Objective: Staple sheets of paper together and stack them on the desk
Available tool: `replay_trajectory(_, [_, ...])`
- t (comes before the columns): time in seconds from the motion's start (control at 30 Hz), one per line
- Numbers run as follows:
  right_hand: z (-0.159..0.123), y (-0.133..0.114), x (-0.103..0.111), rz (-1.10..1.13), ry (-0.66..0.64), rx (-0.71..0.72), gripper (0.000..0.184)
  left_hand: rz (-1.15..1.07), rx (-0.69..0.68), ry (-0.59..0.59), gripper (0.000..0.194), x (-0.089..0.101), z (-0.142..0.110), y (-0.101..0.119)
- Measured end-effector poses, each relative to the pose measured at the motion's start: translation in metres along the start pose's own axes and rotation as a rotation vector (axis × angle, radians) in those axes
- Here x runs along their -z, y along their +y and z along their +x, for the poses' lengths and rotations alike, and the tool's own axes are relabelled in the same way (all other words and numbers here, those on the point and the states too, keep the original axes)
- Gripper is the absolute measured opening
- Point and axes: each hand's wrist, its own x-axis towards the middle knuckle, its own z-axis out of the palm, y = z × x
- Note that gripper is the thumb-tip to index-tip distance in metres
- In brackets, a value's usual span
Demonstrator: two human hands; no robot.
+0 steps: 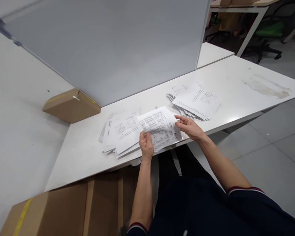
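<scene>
Printed sheets of paper (159,126) are held up between my two hands at the table's front edge, bent across the middle. My left hand (146,144) is closed on their lower left part, thumb on top. At their right edge, my right hand (188,127) pinches the paper between thumb and fingers. A loose pile of printed papers (124,132) lies to the left, partly behind the held sheets. Another pile of papers (196,100) lies fanned out to the right, beyond my right hand.
The white table (83,157) carries a large whiteboard (125,49) standing along its back. A cardboard box (72,105) sits at the back left. Larger cartons (61,209) stand below the front left edge. A green chair (270,29) is at the far right.
</scene>
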Motion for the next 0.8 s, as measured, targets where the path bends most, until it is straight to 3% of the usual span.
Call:
replay_trajectory(0.1, [-0.002, -0.017, -0.009, 0.088, -0.009, 0.224, 0.028, 0.034, -0.111, 0.042, 0.029, 0.001, 0.007, 0.016])
replay_trajectory(0.23, [0.001, -0.01, -0.02, 0.038, 0.071, 0.388, 0.021, 0.093, -0.141, -0.03, 0.028, 0.001, 0.011, 0.025])
replay_trajectory(0.4, [0.007, 0.018, -0.02, -0.063, 0.053, 0.334, 0.028, 0.18, -0.074, -0.096, 0.036, -0.004, 0.01, 0.026])
replay_trajectory(0.6, [0.007, 0.015, -0.023, -0.278, 0.091, 0.297, 0.038, 0.197, -0.052, -0.035, 0.041, -0.011, 0.011, 0.028])
replay_trajectory(0.8, [0.009, 0.018, -0.023, -0.358, 0.064, 0.388, 0.032, 0.17, 0.02, -0.008, 0.044, -0.012, 0.011, 0.02])
